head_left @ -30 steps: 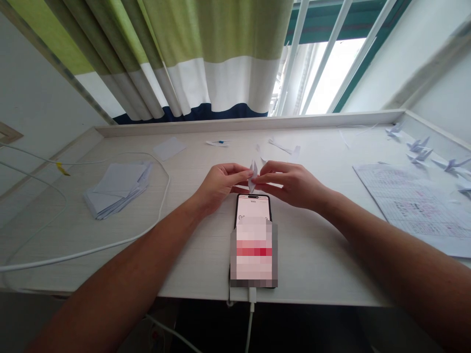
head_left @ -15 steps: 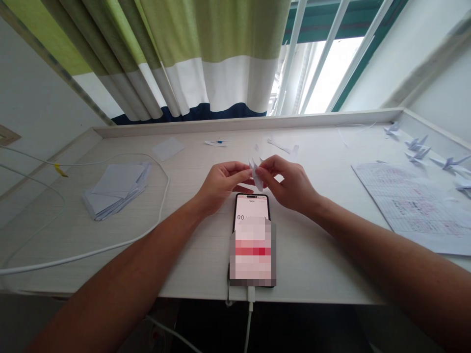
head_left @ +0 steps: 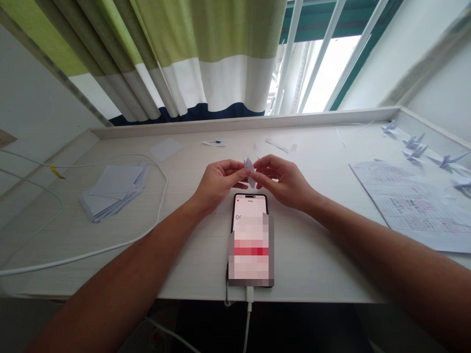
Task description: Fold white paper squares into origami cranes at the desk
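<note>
A small piece of folded white paper [head_left: 249,172] is held upright above the desk, just beyond the phone. My left hand [head_left: 223,179] pinches it from the left between thumb and fingers. From the right, my right hand [head_left: 283,179] grips the same paper, its thumb and fingertips against the edge. The fingers partly cover the folds. Directly below both hands lies a phone [head_left: 250,206] with a lit screen, partly blurred out, and a white cable plugged into its lower end.
At left lies a stack of white paper sheets [head_left: 114,189], with a looping white cable [head_left: 164,189] beside it. Several folded paper cranes [head_left: 415,153] line the right side, near a written sheet [head_left: 408,201]. Paper scraps [head_left: 281,145] and a blue-marked strip [head_left: 216,143] lie toward the back.
The folded paper has shifted slightly left and looks more closed and narrow. My right hand's fingers have moved in against it. The view has shifted a little.
</note>
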`<state>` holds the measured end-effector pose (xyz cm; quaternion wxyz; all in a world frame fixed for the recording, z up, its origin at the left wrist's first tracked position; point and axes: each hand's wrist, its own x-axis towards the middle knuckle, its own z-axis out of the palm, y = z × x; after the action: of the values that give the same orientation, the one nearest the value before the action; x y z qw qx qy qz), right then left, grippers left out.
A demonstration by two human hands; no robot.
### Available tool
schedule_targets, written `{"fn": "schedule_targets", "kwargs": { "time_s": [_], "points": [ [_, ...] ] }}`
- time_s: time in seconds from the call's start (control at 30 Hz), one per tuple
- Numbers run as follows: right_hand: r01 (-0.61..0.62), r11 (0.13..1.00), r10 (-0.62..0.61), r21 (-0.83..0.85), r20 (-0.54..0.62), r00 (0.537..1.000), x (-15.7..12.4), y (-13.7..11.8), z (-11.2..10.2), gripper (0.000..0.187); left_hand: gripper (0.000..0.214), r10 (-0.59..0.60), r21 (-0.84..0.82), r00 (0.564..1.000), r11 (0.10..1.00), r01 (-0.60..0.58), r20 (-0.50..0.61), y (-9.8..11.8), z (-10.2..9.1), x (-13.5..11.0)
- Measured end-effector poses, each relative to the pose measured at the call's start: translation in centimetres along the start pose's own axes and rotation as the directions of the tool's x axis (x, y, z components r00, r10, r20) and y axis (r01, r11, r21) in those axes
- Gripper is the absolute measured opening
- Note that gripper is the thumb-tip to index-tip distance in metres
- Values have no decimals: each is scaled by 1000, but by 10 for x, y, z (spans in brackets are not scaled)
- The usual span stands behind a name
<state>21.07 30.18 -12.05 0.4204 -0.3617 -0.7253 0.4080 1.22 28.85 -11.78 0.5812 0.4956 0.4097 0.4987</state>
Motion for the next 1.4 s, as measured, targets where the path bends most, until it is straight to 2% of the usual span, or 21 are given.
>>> {"fn": "schedule_targets", "kwargs": {
  "time_s": [0.23,0.5,0.6,0.7,0.8,0.9,0.97,1.1,1.23,1.4],
  "points": [
    [17,999,-15,-36,54,998,1,2,0,39,43,46,-9,998,999,-46,-31,1,3,-1],
    [92,991,-93,-93,-10,996,-2,-1,1,30,45,87,4,996,996,-87,5,1,5,-1],
    [161,973,-165,-164,-11,986,-2,-1,2,21,47,113,-13,993,993,-113,-22,-3,5,1],
    [237,943,-245,-234,-7,969,-2,0,5,14,44,201,55,977,979,-197,-68,-8,6,1],
    [277,916,-288,-290,3,958,-2,1,7,14,32,288,152,952,950,-272,-99,-13,9,0],
    [283,896,-307,-342,-18,951,-2,2,8,15,20,312,205,946,935,-289,-92,-13,12,-3],
    [287,878,-325,-382,-37,945,-2,2,8,16,21,317,229,945,929,-292,-79,-11,14,-6],
    [337,792,-402,-508,-19,915,-3,1,10,24,32,298,193,951,941,-278,-85,-7,17,-9],
    [380,625,-502,-682,21,864,-1,1,14,33,39,289,132,948,953,-272,-134,-6,17,-10],
    [447,467,-592,-763,106,799,2,5,10,52,35,243,42,961,970,-239,-136,-4,15,-9]
  ]
}}
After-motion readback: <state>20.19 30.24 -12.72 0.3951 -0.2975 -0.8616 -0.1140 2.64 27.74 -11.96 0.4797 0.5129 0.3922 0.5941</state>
